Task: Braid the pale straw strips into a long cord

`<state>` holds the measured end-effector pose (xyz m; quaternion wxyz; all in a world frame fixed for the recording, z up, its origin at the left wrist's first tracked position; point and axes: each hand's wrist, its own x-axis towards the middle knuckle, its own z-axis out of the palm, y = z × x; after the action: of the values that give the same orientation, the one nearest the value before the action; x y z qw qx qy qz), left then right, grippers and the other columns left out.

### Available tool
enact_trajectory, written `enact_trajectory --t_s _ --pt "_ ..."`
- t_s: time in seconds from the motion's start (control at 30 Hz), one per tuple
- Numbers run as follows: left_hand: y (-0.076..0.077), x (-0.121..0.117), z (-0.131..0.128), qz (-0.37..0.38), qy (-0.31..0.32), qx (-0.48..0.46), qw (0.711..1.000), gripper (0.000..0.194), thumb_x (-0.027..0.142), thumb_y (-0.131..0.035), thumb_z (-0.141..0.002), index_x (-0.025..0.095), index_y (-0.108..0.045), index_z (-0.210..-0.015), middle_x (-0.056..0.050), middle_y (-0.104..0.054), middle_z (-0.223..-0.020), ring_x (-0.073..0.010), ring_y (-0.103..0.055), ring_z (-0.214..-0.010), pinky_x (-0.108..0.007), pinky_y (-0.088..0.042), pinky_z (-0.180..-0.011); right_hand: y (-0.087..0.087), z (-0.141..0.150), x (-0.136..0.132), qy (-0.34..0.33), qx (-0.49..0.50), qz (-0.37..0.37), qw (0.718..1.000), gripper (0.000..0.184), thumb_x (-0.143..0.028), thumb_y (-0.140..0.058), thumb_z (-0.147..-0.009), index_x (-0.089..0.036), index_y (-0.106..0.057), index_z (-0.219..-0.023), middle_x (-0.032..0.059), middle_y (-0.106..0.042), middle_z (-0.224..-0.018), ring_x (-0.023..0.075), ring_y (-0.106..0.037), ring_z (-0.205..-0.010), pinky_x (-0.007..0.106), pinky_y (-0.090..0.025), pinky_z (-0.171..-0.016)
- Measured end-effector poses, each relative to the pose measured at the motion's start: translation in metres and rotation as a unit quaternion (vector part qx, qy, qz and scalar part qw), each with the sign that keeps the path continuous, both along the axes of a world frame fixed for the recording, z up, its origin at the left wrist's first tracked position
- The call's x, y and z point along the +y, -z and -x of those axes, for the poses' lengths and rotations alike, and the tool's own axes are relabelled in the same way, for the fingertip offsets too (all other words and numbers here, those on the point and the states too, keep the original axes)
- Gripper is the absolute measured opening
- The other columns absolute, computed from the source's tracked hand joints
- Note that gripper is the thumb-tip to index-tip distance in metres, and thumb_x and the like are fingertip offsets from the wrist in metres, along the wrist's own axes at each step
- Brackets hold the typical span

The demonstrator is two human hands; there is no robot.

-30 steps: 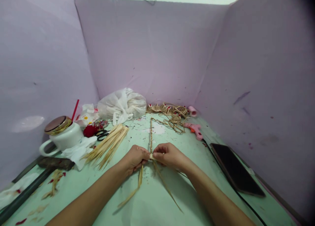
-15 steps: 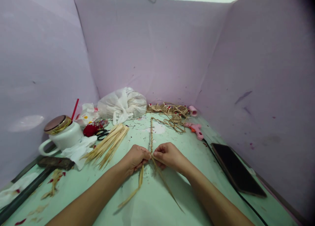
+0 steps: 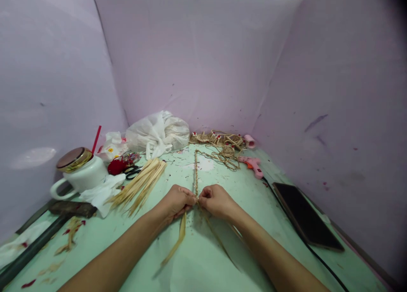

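A thin straw-coloured braid (image 3: 196,173) runs from the far pile straight toward me and ends between my hands. My left hand (image 3: 179,202) is closed in a pinch at the braid's near end, and a loose flat strand (image 3: 181,232) hangs from it toward me. Close beside it, my right hand (image 3: 216,200) pinches at the same end, thumb against forefinger. Other loose strands (image 3: 219,241) trail down near the right wrist. The fingertips hide the exact crossing of the strands.
Left of my hands lies a bundle of dry strips (image 3: 143,182), with scissors (image 3: 132,172), a white mug (image 3: 85,175) and a hammer (image 3: 71,209) beyond. Behind are a plastic bag (image 3: 157,135) and coiled braid (image 3: 227,152). A pink glue gun (image 3: 252,164) and a phone (image 3: 307,215) lie right.
My hands stay at the braid's end, with the right fingers shifted slightly. The left loose strand has swung a little right, and a strand now shows by the right wrist. The view tilted slightly down.
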<state>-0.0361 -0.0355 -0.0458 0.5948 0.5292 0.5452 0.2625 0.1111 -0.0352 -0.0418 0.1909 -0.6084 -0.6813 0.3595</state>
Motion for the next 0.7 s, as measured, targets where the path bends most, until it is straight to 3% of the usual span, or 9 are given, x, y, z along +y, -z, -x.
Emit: enact_trajectory --t_s 0.27,0.43,0.53,0.63,0.7 --pt "-0.006 0.000 -0.003 -0.009 0.008 0.017 1.000 0.010 0.021 -0.052 -0.057 0.015 -0.050 -0.049 0.006 -0.038 -0.034 -0.0036 -0.023 -0.024 -0.019 -0.012 -0.029 0.007 -0.004 0.005 -0.016 0.065 0.022 0.997 0.010 -0.017 -0.049 -0.058 -0.014 -0.057 -0.056 -0.0045 -0.042 -0.043 0.0060 -0.033 -0.042 0.018 -0.024 -0.040" --pt "-0.006 0.000 -0.009 -0.026 0.006 0.078 0.997 0.011 0.012 -0.046 -0.052 0.016 -0.043 -0.042 0.007 -0.029 -0.028 -0.0042 -0.020 -0.025 -0.020 -0.011 -0.030 0.006 -0.001 0.002 0.011 0.011 0.010 1.000 0.007 -0.016 -0.051 -0.055 -0.015 -0.057 -0.050 -0.0038 -0.041 -0.039 0.0067 -0.035 -0.040 0.019 -0.023 -0.038" --pt "-0.006 0.000 -0.012 -0.036 0.001 0.105 0.994 0.013 0.010 -0.044 -0.050 0.017 -0.039 -0.040 0.008 -0.026 -0.027 -0.0043 -0.020 -0.027 -0.020 -0.011 -0.031 -0.002 0.001 -0.002 0.012 0.061 0.076 0.995 0.012 -0.017 -0.050 -0.060 -0.015 -0.054 -0.049 -0.0010 -0.048 -0.040 0.0080 -0.040 -0.038 0.019 -0.028 -0.039" --pt "-0.007 -0.001 -0.013 -0.043 -0.005 0.103 0.994 0.014 0.010 -0.045 -0.051 0.017 -0.039 -0.040 0.007 -0.026 -0.027 -0.0043 -0.020 -0.028 -0.020 -0.012 -0.032 -0.011 0.000 -0.004 -0.008 0.178 0.178 0.968 0.016 -0.018 -0.048 -0.066 -0.014 -0.054 -0.052 0.0007 -0.055 -0.046 0.0085 -0.045 -0.039 0.020 -0.034 -0.042" --pt "-0.009 -0.001 -0.011 -0.042 -0.007 0.091 0.995 0.013 0.011 -0.046 -0.052 0.016 -0.041 -0.040 0.007 -0.027 -0.027 -0.0043 -0.020 -0.027 -0.020 -0.012 -0.031 -0.013 -0.002 -0.004 -0.014 0.218 0.190 0.957 0.015 -0.017 -0.050 -0.067 -0.014 -0.053 -0.053 -0.0011 -0.052 -0.044 0.0071 -0.044 -0.040 0.019 -0.034 -0.043"
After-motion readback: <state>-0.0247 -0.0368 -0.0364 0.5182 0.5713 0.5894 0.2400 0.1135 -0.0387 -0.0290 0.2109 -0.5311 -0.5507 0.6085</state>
